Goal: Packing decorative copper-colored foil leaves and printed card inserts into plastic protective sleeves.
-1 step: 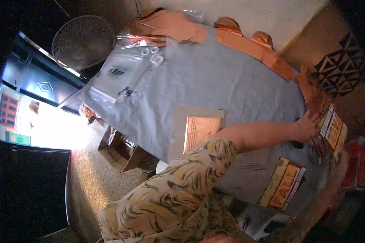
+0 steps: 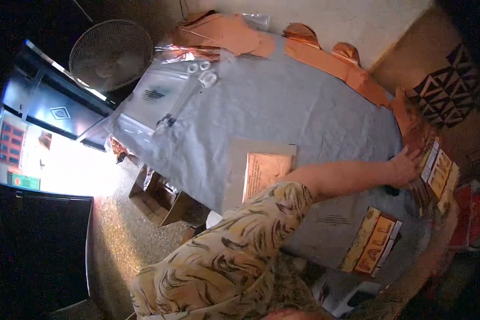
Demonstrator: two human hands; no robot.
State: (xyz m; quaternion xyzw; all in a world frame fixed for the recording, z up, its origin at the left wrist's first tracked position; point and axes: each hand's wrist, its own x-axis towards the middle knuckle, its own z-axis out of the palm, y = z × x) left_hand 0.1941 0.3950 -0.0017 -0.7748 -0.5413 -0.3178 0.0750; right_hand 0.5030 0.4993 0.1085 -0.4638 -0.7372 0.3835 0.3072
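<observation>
At three o'clock, the left hand (image 2: 404, 168) touches the stack of signs (image 2: 439, 177). I can't tell if it, or the dim right hand (image 2: 449, 212), pinches tight. The tilted stack could slide apart if a hand slips.

Free room between left forearm (image 2: 352, 178) and far brown sheets (image 2: 357, 77).
</observation>
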